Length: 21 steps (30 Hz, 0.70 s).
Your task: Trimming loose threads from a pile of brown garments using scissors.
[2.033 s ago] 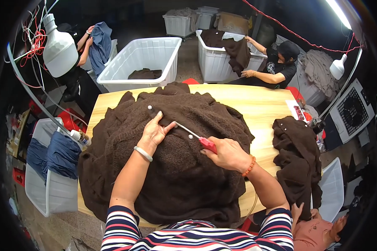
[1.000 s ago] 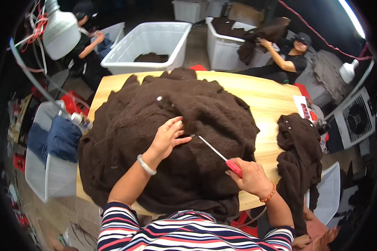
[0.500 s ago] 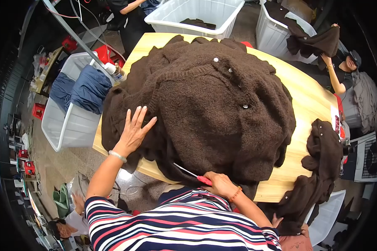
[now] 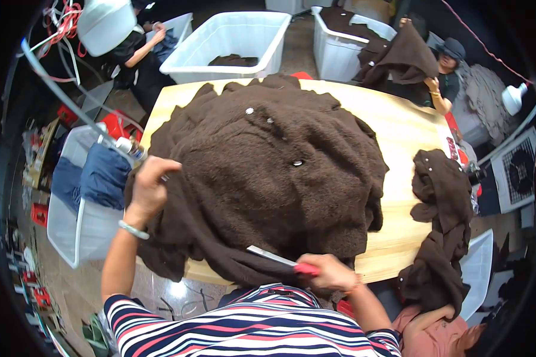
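Note:
A big heap of dark brown knit cardigans (image 4: 268, 196) with shiny buttons covers the middle of the table in front of me. My left hand (image 4: 150, 189) is at the heap's left side, fingers bent and closed on the brown knit; the fingertips are partly hidden. A long fold of the knit runs down from there toward my waist. In my right hand (image 4: 330, 272), at the heap's near edge, are red-handled scissors (image 4: 274, 256). Their metal blade points left, lying over the knit.
More brown cardigans (image 4: 443, 202) hang over the right edge of the wooden table (image 4: 399, 238). White bins stand around: one with blue cloth (image 4: 104, 175) at left, one (image 4: 226, 44) at the back. Co-workers (image 4: 449, 65) handle garments at far right, back left and near right.
My left hand, spread flat on the heap before, has moved left and closed on the knit. My right hand with the scissors has shifted slightly right and nearer. The whole view has shifted.

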### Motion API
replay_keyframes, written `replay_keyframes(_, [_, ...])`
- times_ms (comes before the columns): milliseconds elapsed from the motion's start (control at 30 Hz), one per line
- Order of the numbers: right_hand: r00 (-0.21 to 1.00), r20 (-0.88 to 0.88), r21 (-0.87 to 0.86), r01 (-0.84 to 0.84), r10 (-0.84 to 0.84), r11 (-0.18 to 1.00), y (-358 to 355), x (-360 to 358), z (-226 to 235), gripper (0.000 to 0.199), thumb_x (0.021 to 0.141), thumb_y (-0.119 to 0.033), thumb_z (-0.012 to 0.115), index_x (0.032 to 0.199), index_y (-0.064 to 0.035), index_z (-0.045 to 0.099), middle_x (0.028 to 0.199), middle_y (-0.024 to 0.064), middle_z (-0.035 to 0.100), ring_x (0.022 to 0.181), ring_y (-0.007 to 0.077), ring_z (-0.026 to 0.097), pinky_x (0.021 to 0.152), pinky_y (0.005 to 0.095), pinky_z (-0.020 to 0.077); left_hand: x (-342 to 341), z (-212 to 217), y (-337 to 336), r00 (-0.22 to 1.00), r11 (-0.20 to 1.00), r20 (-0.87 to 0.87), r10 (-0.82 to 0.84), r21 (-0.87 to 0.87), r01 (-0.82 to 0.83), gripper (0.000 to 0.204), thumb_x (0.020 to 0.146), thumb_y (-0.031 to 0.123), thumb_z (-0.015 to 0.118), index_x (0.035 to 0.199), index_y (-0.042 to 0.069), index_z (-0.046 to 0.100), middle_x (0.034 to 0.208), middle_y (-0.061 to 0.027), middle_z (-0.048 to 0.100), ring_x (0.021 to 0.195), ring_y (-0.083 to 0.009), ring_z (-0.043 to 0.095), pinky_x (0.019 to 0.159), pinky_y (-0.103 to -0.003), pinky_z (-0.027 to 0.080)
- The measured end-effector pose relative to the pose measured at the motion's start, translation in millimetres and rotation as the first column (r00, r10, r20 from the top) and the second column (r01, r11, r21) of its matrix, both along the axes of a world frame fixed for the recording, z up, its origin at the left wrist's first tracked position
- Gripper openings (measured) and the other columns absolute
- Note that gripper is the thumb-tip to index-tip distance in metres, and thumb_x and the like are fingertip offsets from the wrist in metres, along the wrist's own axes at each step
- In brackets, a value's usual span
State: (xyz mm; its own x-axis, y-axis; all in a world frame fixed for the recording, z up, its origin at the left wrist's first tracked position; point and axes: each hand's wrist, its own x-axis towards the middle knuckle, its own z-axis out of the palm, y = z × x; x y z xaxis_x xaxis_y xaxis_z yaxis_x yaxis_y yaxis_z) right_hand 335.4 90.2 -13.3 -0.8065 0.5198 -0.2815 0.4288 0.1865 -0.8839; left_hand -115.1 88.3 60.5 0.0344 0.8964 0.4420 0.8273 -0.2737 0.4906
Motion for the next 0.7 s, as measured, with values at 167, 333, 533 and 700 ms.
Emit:
replay_keyframes(167, [0.792, -0.256, 0.135, 0.597, -0.554, 0.791, 50, 109, 46, 0.016, 0.079, 0.006, 0.070, 0.090, -0.0021, 0.063, 0.086, 0.0038, 0.064, 0.082, 0.0131, 0.062, 0.077, 0.0285, 0.0517, 39, 64, 103, 0.781, 1.000, 0.624, 0.007, 0.008, -0.015, 0.022, 0.082, -0.005, 0.060, 0.103, 0.000, 0.066, 0.094, -0.0027, 0.066, 0.087, -0.0105, 0.061, 0.080, -0.024, 0.049])
replay_keyframes(333, [0.561, -0.176, 0.224, 0.823, -0.808, 0.523, 66, 162, -23, 0.014, 0.086, -0.003, 0.070, 0.098, 0.0004, 0.064, 0.080, 0.0006, 0.064, 0.069, 0.0087, 0.061, 0.064, 0.0245, 0.0516, 129, 4, 184, 0.922, 0.985, 0.384, -0.055, 0.172, -0.013, 0.038, 0.085, 0.007, 0.066, 0.122, 0.001, 0.059, 0.115, -0.0151, 0.063, 0.105, -0.0254, 0.060, 0.092, -0.035, 0.049])
replay_keyframes(533, [0.647, -0.058, 0.308, 0.736, -0.761, 0.603, 34, 135, 17, 0.024, 0.088, -0.013, 0.072, 0.108, -0.0022, 0.065, 0.086, 0.0113, 0.071, 0.078, 0.0195, 0.070, 0.070, 0.0318, 0.0544, 208, -46, 121, 0.901, 0.963, -0.351, -0.254, -0.010, 0.268, 0.069, 0.085, 0.044, 0.071, 0.140, 0.011, 0.049, 0.150, -0.0196, 0.038, 0.145, -0.0408, 0.025, 0.114, -0.067, 0.012])
replay_keyframes(700, [0.842, 0.204, 0.555, 0.320, -0.499, 0.768, 36, 89, 76, 0.028, 0.088, -0.030, 0.071, 0.107, -0.0097, 0.066, 0.077, 0.0184, 0.067, 0.072, 0.0386, 0.066, 0.067, 0.0439, 0.0527, 217, -64, 129, 0.878, 0.967, -0.412, -0.245, -0.034, 0.254, 0.066, 0.086, 0.049, 0.067, 0.139, 0.013, 0.053, 0.155, -0.0183, 0.031, 0.148, -0.0384, 0.019, 0.114, -0.069, 0.006])
